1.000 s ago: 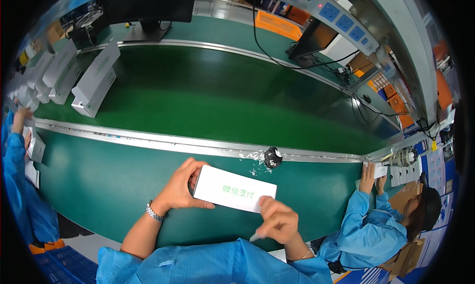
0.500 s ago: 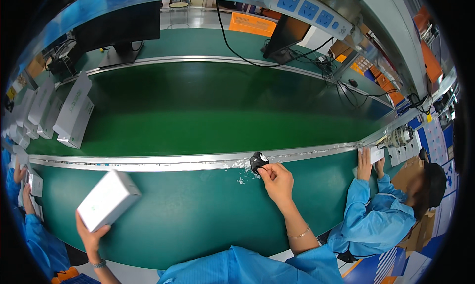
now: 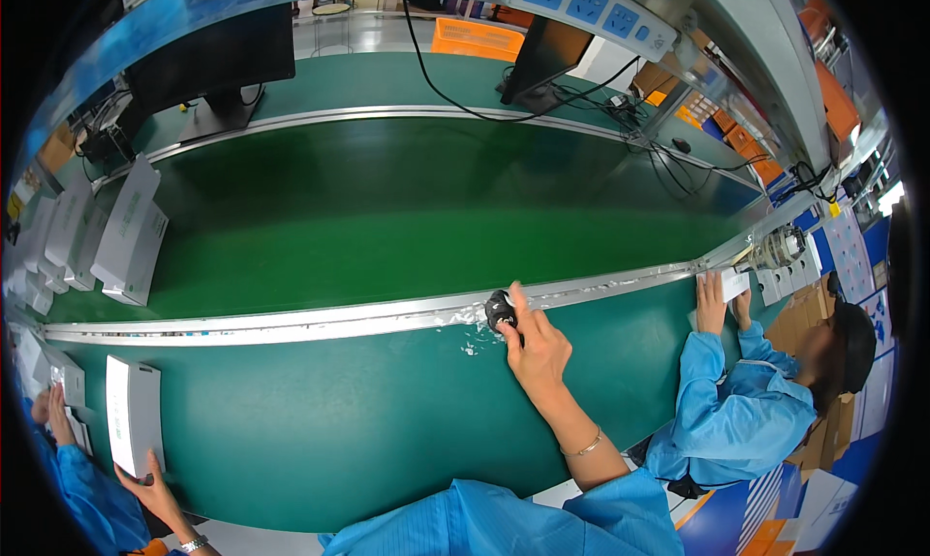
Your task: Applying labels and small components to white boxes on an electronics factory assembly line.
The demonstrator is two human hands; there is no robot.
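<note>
My left hand point(image 3: 153, 496) is at the lower left, its thumb and fingers curled about the near end of a white box point(image 3: 136, 416). The box rests at the left of the near green worktop, its bright face turned left. Beside the metal rail, my right hand point(image 3: 540, 353) has thumb and index finger around a small black round object point(image 3: 500, 311). Its index finger stretches straight along the object's right side, while the other fingers are curled. The object's exact kind is unclear. Small white scraps point(image 3: 470, 351) lie around it on the rail and worktop.
Several white boxes point(image 3: 131, 241) stand at the left beyond the metal rail point(image 3: 262, 329). A co-worker in blue point(image 3: 731, 420) handles a white box at right; another's sleeve and hands point(image 3: 63, 425) are at far left. A power strip point(image 3: 586, 9) hangs overhead, with cables below.
My left hand has carried the white box left and down onto the worktop, turning it. My right index finger has straightened, and the black object has turned slightly. The view has shifted a little.
</note>
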